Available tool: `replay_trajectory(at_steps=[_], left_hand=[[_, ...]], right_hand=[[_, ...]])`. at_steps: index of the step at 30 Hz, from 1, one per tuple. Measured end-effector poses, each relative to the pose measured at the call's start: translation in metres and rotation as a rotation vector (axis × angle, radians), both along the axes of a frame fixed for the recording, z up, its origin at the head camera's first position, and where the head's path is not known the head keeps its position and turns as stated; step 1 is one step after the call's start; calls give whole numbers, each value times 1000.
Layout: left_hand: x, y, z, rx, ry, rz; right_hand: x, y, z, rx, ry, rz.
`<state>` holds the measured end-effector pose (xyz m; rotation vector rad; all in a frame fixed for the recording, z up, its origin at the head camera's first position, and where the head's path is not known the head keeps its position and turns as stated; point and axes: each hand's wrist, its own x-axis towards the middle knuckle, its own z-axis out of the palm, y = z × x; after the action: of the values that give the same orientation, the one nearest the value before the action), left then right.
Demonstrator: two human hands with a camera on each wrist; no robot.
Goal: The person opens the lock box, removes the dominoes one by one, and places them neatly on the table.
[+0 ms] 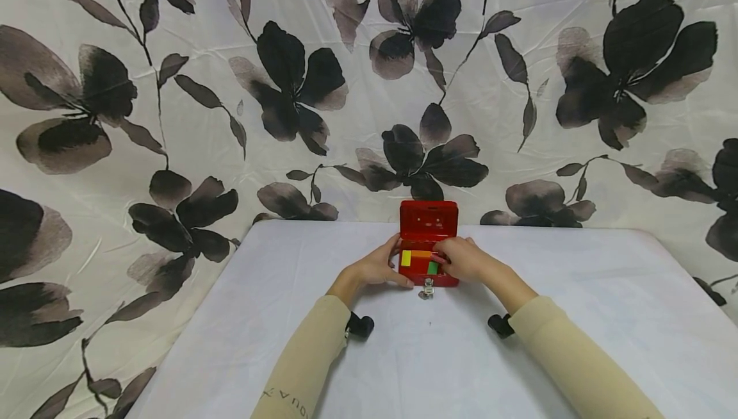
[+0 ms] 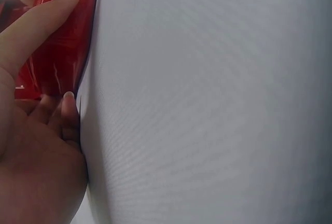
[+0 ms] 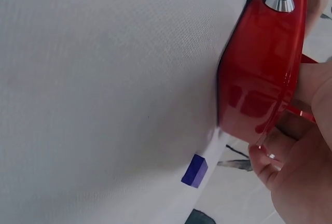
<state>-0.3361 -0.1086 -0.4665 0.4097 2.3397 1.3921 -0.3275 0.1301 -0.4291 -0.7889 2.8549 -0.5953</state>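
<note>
Work inside the red box [image 1: 444,280] seems to be the step in hand: we judge that the right hand [image 1: 466,259] is handling blocks while the left hand [image 1: 379,266] steadies the box. Seen from the head, the box sits near the desk's [image 1: 426,368] far edge, with its lid [image 1: 428,219] raised at twelve o'clock and keys [image 1: 426,291] hanging at six. Within it we find a yellow block [image 1: 406,258] towards ten o'clock, an orange block [image 1: 423,254] at twelve and a green block [image 1: 432,268] at four.

At nine o'clock the left hand grips the box, thumb along the front wall and fingers round the side. At three the right hand reaches over the wall with bent fingers; something reddish shows by its fingertips, but we cannot tell whether it is pinched. As we judge it, the next move calls for a firm left hold and careful right fingers, so neighbouring blocks are not knocked.

The right wrist view alone gives us a purple block [image 3: 194,171], lying on the desk at seven o'clock from the box there. The left wrist view lays out the thumb and fingers against the red wall, while only the head view shows us the blocks inside.
</note>
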Motion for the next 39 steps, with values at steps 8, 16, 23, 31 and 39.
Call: replay_trajectory(at_steps=[8, 16, 23, 31, 39], left_hand=[[0, 1, 1, 1, 0, -9], [0, 1, 3, -3, 5, -10], [0, 0, 2, -1, -5, -16], [1, -1, 3, 3, -8, 0], [1, 0, 2, -10, -9, 2]], right_hand=[[-3, -1, -7, -16, 23, -1], [-4, 0, -8, -97, 55, -5], [-2, 3, -5, -34, 63, 5], [-3, 7, 2, 31, 42, 40], [-5, 3, -4, 56, 67, 19]])
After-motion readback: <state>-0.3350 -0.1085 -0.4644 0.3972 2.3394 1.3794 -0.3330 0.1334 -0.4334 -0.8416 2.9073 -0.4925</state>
